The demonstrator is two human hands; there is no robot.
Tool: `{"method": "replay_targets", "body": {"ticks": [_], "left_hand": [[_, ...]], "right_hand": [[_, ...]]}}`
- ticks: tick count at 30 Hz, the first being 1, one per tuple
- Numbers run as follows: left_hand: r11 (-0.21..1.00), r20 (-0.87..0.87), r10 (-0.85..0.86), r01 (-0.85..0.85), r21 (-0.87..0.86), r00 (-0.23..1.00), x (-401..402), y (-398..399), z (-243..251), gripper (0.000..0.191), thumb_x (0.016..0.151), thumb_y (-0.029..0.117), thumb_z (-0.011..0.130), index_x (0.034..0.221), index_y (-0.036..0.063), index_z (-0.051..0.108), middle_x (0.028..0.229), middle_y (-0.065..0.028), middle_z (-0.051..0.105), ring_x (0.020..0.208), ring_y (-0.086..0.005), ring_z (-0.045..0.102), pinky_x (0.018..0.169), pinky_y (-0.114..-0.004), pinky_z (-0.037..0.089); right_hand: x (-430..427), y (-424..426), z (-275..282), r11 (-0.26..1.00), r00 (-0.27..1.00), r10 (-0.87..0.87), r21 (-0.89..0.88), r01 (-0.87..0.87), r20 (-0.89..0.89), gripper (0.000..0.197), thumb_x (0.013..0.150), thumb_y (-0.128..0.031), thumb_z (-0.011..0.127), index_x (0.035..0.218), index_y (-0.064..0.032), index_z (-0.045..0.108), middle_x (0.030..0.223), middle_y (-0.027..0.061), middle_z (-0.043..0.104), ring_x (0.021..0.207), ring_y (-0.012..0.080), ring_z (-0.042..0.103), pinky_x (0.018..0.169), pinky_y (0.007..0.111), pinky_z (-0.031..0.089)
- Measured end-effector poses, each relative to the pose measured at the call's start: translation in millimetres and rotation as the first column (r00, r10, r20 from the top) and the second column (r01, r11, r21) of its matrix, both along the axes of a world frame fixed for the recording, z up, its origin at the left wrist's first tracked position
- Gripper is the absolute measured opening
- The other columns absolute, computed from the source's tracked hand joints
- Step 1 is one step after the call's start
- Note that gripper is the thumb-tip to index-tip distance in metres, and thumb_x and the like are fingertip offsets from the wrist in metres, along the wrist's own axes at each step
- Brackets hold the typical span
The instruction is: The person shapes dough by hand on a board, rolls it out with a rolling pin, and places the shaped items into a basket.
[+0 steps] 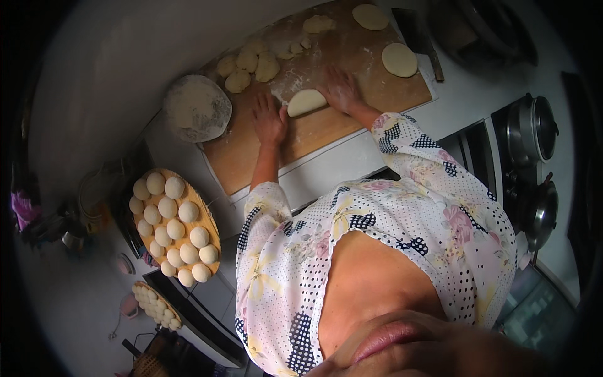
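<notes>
A half-round piece of pale dough (pixel 306 102) lies on the floured wooden board (pixel 330 125) between my hands. Its near edge looks straight; whether it is folded or partly covered by something of the board's colour, I cannot tell. My left hand (pixel 270 118) rests palm down by the dough's left end, fingers extended. At the right end is my right hand (pixel 342 89), also palm down with fingers stretched forward. What lies under the palms is hidden. Beyond my left hand sit several dough lumps (pixel 248 61). Two flat dough rounds (pixel 399 60) (pixel 370 17) lie towards the right.
A bowl of flour (pixel 195 106) stands left of the board. A cleaver (pixel 421 40) lies past its right edge. Dough balls cover a round wooden tray (pixel 214 231) and a second tray (pixel 158 304) at lower left. Pots (pixel 530 129) stand on the right.
</notes>
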State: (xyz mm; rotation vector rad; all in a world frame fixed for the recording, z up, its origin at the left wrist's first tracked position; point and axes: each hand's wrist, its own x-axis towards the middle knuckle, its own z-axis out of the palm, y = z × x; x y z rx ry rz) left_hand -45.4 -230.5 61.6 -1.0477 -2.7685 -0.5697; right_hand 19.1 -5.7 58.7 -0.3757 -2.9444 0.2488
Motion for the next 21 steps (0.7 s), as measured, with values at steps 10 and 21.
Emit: {"method": "replay_targets", "body": {"ticks": [10, 21], "left_hand": [[0.991, 0.175, -0.118, 0.106, 0.077, 0.977, 44, -32, 7, 0.021, 0.069, 0.011, 0.059, 0.089, 0.0054, 0.057, 0.091, -0.0108, 0.058, 0.084, -0.0292, 0.055, 0.069, -0.038, 0.044], [0.979, 0.025, -0.139, 0.133, 0.153, 0.99, 47, -46, 34, 0.014, 0.073, 0.011, 0.059, 0.087, 0.0095, 0.057, 0.077, -0.0108, 0.06, 0.071, -0.031, 0.056, 0.064, -0.04, 0.043]], "right_hand": [[40, -35, 18, 0.735, 0.801, 0.594, -0.353, -0.579, -0.078, 0.052, 0.078, -0.033, 0.056, 0.122, -0.0092, 0.043, 0.124, 0.0153, 0.044, 0.114, 0.0301, 0.042, 0.093, 0.037, 0.033], [-1, -19, -4, 0.709, 0.97, -0.068, -0.673, 0.211, 0.232, 0.036, 0.082, -0.037, 0.048, 0.1, -0.0082, 0.059, 0.095, 0.0168, 0.06, 0.09, 0.0321, 0.056, 0.078, 0.037, 0.043]]}}
